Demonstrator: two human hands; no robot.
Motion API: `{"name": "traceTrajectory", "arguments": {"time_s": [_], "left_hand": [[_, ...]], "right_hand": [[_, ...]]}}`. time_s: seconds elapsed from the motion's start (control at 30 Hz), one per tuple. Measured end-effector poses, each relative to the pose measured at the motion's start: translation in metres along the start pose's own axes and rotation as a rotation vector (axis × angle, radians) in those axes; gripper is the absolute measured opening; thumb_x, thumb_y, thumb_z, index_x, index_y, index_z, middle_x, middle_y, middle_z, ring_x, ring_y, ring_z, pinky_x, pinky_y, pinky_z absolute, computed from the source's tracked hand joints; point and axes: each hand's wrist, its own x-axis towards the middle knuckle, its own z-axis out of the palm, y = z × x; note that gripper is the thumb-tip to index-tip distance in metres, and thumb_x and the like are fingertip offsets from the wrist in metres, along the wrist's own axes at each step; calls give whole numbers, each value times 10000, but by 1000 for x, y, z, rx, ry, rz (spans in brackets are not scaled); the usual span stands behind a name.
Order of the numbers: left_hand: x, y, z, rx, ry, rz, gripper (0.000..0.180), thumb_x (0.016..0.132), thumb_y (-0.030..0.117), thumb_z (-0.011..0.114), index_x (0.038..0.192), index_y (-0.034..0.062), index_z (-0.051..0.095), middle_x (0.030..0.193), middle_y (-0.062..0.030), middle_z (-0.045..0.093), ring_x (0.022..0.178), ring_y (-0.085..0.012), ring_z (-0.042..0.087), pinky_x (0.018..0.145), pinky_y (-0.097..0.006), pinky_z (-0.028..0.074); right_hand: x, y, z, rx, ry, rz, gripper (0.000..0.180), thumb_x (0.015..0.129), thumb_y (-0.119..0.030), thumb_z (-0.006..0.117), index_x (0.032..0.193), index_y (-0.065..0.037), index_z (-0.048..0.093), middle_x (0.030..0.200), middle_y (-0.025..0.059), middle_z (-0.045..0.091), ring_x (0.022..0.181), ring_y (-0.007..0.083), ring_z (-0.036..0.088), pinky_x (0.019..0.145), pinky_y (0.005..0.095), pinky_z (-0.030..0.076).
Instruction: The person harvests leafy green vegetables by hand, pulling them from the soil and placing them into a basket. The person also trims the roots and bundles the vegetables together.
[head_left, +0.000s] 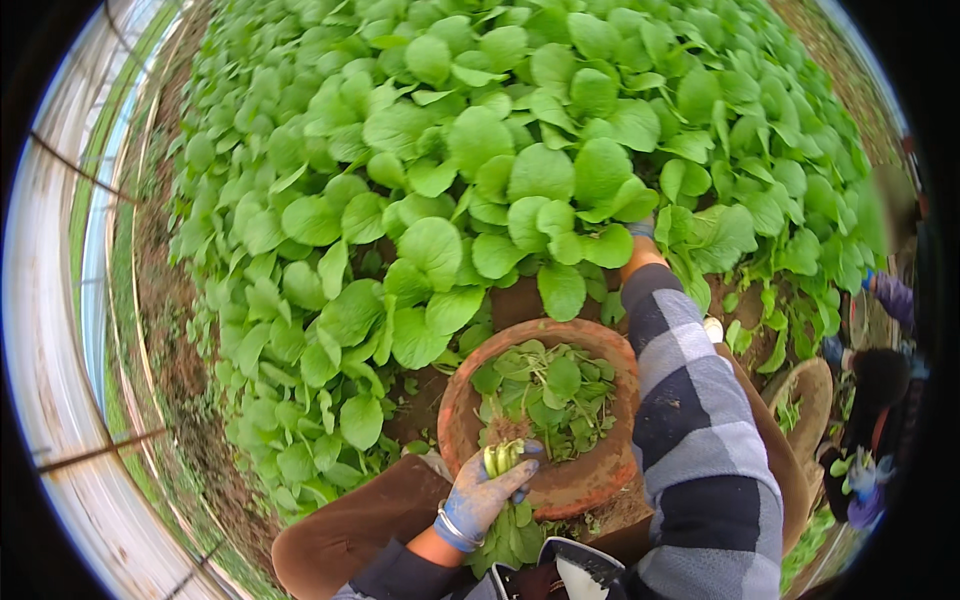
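Note:
My left hand, in a soiled blue-grey glove, is closed around a bunch of leafy greens. Their pale stems and soil-covered roots point up, and the leaves hang down below my fist. This bunch is over the near left rim of a round reddish-brown basin, where loose green leaves lie. My right arm reaches forward past the basin into the standing leafy greens. Of my right hand only a bit of glove near the wrist shows; leaves cover the fingers.
A dense bed of greens fills the view ahead. At the right, co-workers in dark and purple clothing crouch beside another basin. Along the left run a bare soil strip and a plastic-sheeted wall with metal bars. My bent knees flank the basin.

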Motion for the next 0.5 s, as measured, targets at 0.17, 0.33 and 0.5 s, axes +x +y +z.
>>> {"name": "traceTrajectory", "arguments": {"time_s": [0.17,0.33,0.5], "left_hand": [[0,-5,7,-29,59,4,252,856,65,635,1093,-4,587,746,-4,567,603,-86,499,556,-219,415],[-2,0,15,55,82,89,205,830,49,622,1020,-15,581,683,-34,544,576,-118,502,532,-242,421],[-11,-5,26,53,32,147,225,815,67,614,1018,-21,572,667,-42,517,579,-125,491,520,-252,423]], "right_hand": [[-8,-3,0,141,-64,35,365,873,-265,516,1202,-143,618,1287,56,558,1185,251,520,948,413,412],[-25,12,19,538,-7,278,298,859,-269,560,1114,-161,672,1189,41,628,1112,226,593,863,368,480],[-78,18,108,668,-273,186,372,884,-231,497,1235,-150,592,1304,63,544,1202,243,522,967,412,418]]}}
